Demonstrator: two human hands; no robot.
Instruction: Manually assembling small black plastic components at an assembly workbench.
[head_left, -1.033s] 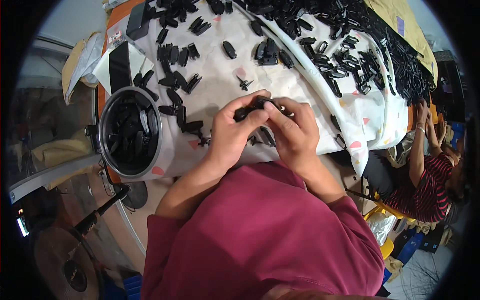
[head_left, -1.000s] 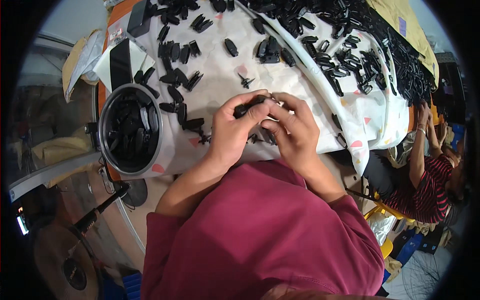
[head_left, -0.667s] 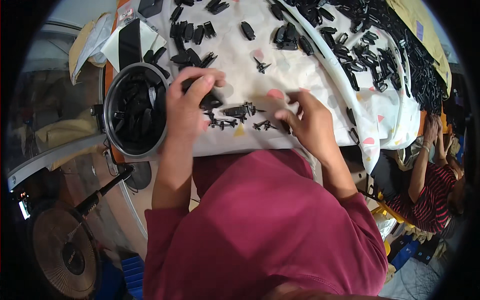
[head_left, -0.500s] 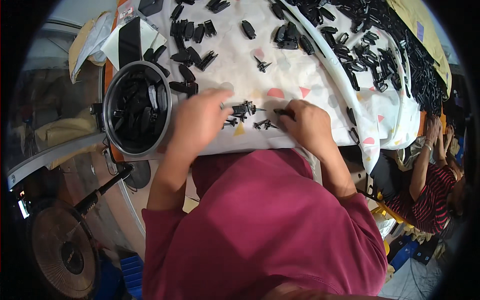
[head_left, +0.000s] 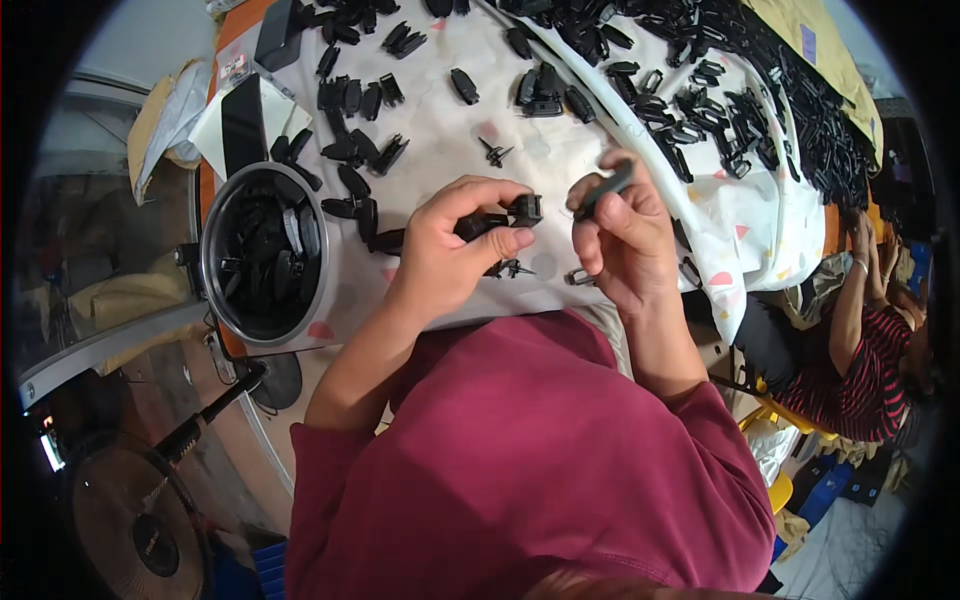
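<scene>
My left hand (head_left: 450, 240) is closed around a black plastic part (head_left: 525, 209), its squared end sticking out past thumb and fingers. Facing it, my right hand (head_left: 640, 235) is raised off the cloth and pinches a dark, smooth oblong piece (head_left: 610, 187) between thumb and fingers. Small black pronged pieces (head_left: 516, 269) lie under my left hand, partly covered by it. A small black open-framed piece (head_left: 577, 277) rests below my right hand. Farther out, a single black pronged piece (head_left: 493, 152) lies alone on the patterned cloth (head_left: 440, 130).
A metal bowl (head_left: 322, 250) full of black parts stands at the left edge. Several black oblong parts (head_left: 352, 97) lie beyond it. A rolled white cloth ridge (head_left: 640, 130) borders a large black pile (head_left: 800, 110). A fan (head_left: 150, 540) and a co-worker (head_left: 870, 350) flank me.
Both hands have risen from the small pieces on the cloth. My left hand now grips a black part, and my right hand has turned upward with the oblong piece. The view has shifted slightly.
</scene>
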